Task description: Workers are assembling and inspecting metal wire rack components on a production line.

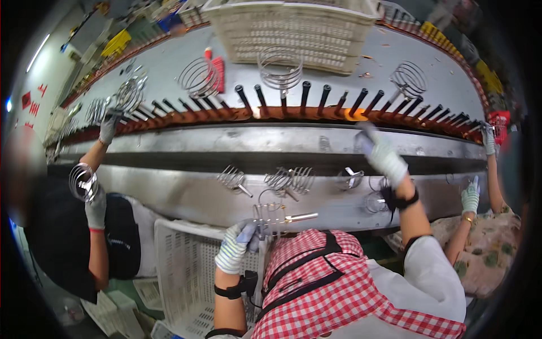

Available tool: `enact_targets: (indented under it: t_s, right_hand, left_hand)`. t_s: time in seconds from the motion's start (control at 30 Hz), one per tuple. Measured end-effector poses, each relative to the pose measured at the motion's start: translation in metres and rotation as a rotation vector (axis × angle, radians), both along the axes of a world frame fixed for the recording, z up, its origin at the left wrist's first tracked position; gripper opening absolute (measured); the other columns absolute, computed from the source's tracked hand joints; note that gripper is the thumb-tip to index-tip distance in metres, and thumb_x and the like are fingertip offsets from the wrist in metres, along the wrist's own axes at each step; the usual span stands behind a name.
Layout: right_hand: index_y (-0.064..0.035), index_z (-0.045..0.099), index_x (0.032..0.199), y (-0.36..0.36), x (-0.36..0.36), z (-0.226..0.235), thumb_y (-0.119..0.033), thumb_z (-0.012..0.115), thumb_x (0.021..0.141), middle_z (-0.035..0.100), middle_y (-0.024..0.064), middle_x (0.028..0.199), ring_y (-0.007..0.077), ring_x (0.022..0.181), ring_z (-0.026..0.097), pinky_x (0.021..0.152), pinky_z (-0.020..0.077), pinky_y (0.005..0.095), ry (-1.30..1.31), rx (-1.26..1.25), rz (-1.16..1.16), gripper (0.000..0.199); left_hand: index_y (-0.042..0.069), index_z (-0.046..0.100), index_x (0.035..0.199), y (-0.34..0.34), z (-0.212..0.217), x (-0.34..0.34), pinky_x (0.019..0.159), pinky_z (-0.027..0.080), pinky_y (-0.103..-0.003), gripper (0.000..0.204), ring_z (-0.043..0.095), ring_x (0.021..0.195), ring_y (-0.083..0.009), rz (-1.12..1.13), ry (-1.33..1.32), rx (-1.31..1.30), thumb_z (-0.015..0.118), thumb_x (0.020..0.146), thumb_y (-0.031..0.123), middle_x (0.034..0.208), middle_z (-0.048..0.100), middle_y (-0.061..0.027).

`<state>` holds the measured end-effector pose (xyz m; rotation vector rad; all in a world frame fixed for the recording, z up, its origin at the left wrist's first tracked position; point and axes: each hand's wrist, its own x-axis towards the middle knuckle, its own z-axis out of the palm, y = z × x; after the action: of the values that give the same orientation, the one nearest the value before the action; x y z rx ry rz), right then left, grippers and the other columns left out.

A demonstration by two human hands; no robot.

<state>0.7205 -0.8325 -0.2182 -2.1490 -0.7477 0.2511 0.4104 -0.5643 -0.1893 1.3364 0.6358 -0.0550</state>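
From my remote station, the closest texture is the crisp red-and-white check of the apron (350, 294), well on the near side of the copper-brown rail (243, 116), the landmark I go by. Also on that near side is a white plastic basket (189, 227), its walls pierced with small slots.

My left hand (234, 246), in a striped knit glove, is closed with its fingers clamped on a coiled wire piece (287, 218) — shiny, thin hoops with a straight metal stem. The piece is held apart from the rail, on its near side. Between it and the rail runs a smooth steel ledge (164, 186) with loose wire coils (282, 181) lying on it.

My right hand (385, 155) is a blur just short of the rail, close to a glowing orange patch; I cannot tell whether its fingers are apart or together.

Black-tipped rods (305, 96) stand along the rail — slim, round, fanned. Beyond it, on a matte grey tabletop (248, 73), sits a perforated off-white crate (293, 39).
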Motion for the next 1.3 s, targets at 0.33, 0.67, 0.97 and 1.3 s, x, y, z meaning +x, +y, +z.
enact_targets:
  t_s: [0.33,0.67,0.97,1.3]
  right_hand:
    - [0.0004,0.052,0.116,0.053,-0.175,0.004,-0.033,0.055,0.088,0.062,0.0150,0.105,0.0265,0.096,0.059,0.083,0.0452,0.0326,0.694,0.044,0.538,0.044]
    - [0.0016,0.056,0.110,0.046,-0.197,0.034,-0.038,0.056,0.089,0.047,-0.0045,0.068,0.0049,0.057,0.038,0.052,0.0337,0.0215,1.209,0.155,0.335,0.045]
    - [-0.0063,0.055,0.091,0.029,-0.186,0.043,-0.039,0.057,0.088,0.045,-0.0014,0.067,0.0085,0.058,0.039,0.052,0.0323,0.0225,1.375,0.449,0.363,0.033]
    - [-0.0046,0.059,0.102,-0.072,0.085,0.012,-0.031,0.061,0.086,0.063,0.0042,0.095,0.0109,0.085,0.056,0.076,0.0430,0.0244,-0.201,0.916,-0.558,0.031]
  left_hand:
    - [0.000,0.062,0.099,-0.012,0.054,-0.001,0.053,0.040,-0.020,0.027,0.050,0.057,-0.0062,0.198,-0.082,0.136,0.053,0.088,0.023,0.085,0.063,-0.0052]
    - [0.003,0.063,0.093,-0.011,0.023,-0.034,0.090,0.041,-0.031,0.021,0.057,0.098,-0.0195,0.032,-0.307,0.304,0.066,0.073,0.002,0.099,0.063,-0.0087]
    - [0.001,0.051,0.115,-0.020,0.028,-0.022,0.091,0.041,-0.033,0.044,0.054,0.105,-0.0244,0.110,-0.344,0.647,0.058,0.072,0.008,0.115,0.055,-0.0155]
    - [-0.002,0.051,0.114,-0.007,-0.008,-0.045,0.091,0.042,-0.031,0.029,0.055,0.099,-0.0186,0.351,-0.247,0.384,0.053,0.086,0.005,0.106,0.059,-0.0105]
